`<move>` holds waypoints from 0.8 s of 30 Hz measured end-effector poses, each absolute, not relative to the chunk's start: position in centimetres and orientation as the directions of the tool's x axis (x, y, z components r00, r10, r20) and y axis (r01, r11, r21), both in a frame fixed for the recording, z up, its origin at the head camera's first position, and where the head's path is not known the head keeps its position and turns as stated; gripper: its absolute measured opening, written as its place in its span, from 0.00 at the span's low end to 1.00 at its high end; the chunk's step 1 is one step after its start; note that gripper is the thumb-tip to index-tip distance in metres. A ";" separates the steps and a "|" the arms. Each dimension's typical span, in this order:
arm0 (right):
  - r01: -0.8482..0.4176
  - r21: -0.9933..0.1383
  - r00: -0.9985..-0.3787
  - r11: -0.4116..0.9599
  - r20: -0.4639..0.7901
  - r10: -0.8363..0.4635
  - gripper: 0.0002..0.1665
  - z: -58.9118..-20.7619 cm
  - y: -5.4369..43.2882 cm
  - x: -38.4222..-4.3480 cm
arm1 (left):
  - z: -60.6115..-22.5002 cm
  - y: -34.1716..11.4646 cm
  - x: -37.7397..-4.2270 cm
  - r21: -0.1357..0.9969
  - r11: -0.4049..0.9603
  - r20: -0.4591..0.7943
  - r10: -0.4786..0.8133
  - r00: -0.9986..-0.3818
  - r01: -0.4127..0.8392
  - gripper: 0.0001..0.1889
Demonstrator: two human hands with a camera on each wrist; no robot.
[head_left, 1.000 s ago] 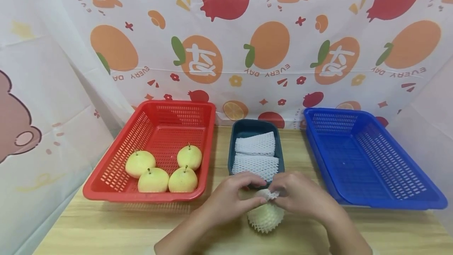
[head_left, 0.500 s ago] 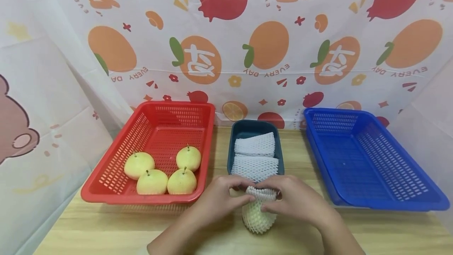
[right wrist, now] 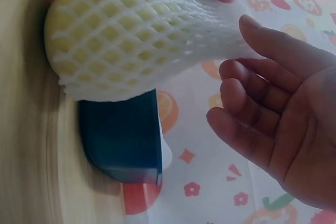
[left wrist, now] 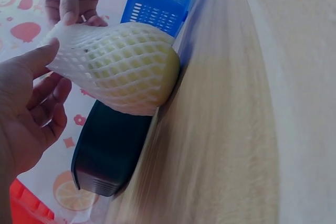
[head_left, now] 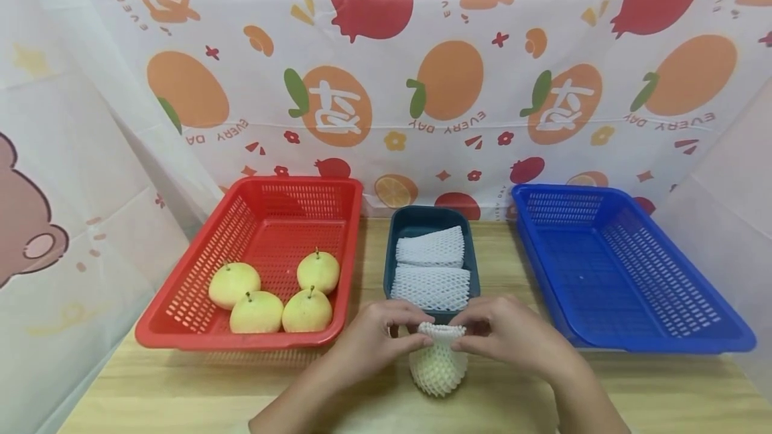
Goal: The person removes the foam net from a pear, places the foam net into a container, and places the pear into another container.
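Observation:
A pale yellow pear point(left wrist: 170, 77) sits on the wooden table in front of the dark tray, inside a white foam net sleeve point(head_left: 439, 362). Its lower end shows bare in both wrist views, while the net's narrow top stands up above it. My left hand point(head_left: 376, 332) pinches the net's top edge on the left between thumb and fingers. On the opposite side, my right hand point(head_left: 509, 332) pinches the same edge; in the right wrist view the other fingers of my right hand point(right wrist: 294, 98) are loosely bent below.
Several bare pears point(head_left: 256, 313) lie in the red basket point(head_left: 151, 337) at left. Behind my hands, the dark green tray point(head_left: 389, 253) holds folded white foam nets point(head_left: 431, 286). A blue basket point(head_left: 594, 273) stands at right. A fruit-print cloth point(head_left: 386, 153) hangs behind.
The net's top was bunched between my fingers and now stands drawn up with its rim spread. The wrapped pear has shifted slightly left, with both hands staying at the net.

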State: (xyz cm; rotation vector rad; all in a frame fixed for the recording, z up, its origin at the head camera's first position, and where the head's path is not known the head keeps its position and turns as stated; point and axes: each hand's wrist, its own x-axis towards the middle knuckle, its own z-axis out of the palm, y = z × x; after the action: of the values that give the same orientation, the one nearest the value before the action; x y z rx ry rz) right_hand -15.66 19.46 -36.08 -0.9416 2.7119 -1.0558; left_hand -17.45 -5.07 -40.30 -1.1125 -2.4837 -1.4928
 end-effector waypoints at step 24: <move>-0.469 -0.726 -0.831 0.504 0.169 -0.530 0.25 -37.5 17.3 -15.9 | -39.1 -4.3 -16.4 0.766 0.126 0.557 0.359 -0.749 0.631 0.04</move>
State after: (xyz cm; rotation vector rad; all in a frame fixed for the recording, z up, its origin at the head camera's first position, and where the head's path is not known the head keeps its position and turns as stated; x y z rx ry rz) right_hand -15.90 17.34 -37.49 -0.8841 2.6578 -1.2467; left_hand -16.39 -4.32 -39.08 -0.9767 -2.1662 -1.6680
